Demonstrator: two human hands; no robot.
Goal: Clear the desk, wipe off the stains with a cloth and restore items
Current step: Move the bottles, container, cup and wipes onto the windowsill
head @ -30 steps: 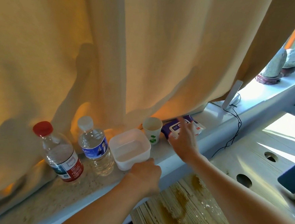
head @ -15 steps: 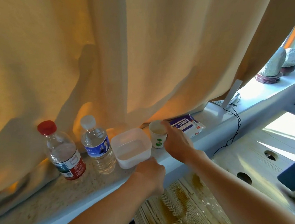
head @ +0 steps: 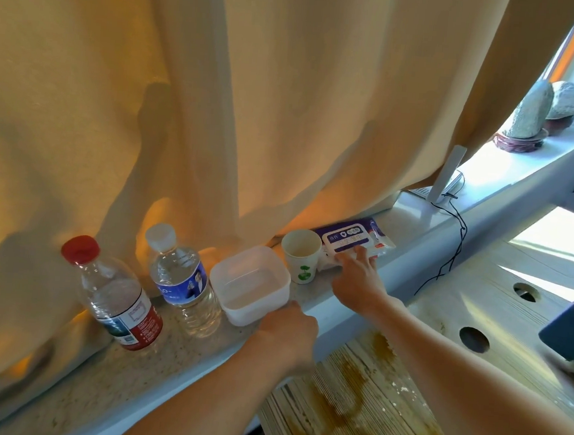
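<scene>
a: where do the hands sit?

b: both are up at the windowsill (head: pixel 111 385). the right hand (head: pixel 356 283) reaches to the wet wipes pack (head: pixel 352 238), fingers (head: pixel 361 255) stretched out and spread, tips laid on the pack's near edge. nothing is wrapped in them.

a: and the left?

b: the left hand (head: pixel 287 330) is at the near corner of the white tub (head: pixel 254 314), back of the hand towards the camera, fingers curled under. it touches the tub, but i cannot tell whether it really has hold of it.

a: what stands along the sill?

b: from the left: a red-capped bottle (head: pixel 117 300), a white-capped bottle (head: pixel 184 284), the tub, a paper cup (head: pixel 303 270) with a green print, then the pack just beside the cup. all are upright except the pack, which lies flat. the curtain (head: pixel 288 97) hangs behind them, down to the sill.

a: the desk?

b: the desk (head: pixel 532 264) lies below the sill, pale wood with round holes (head: pixel 473 338). brownish stains (head: pixel 346 404) spread over it between the two forearms. a black cable (head: pixel 455 237) drops from the sill, and two stones (head: pixel 530 113) sit far along it on the right.
</scene>
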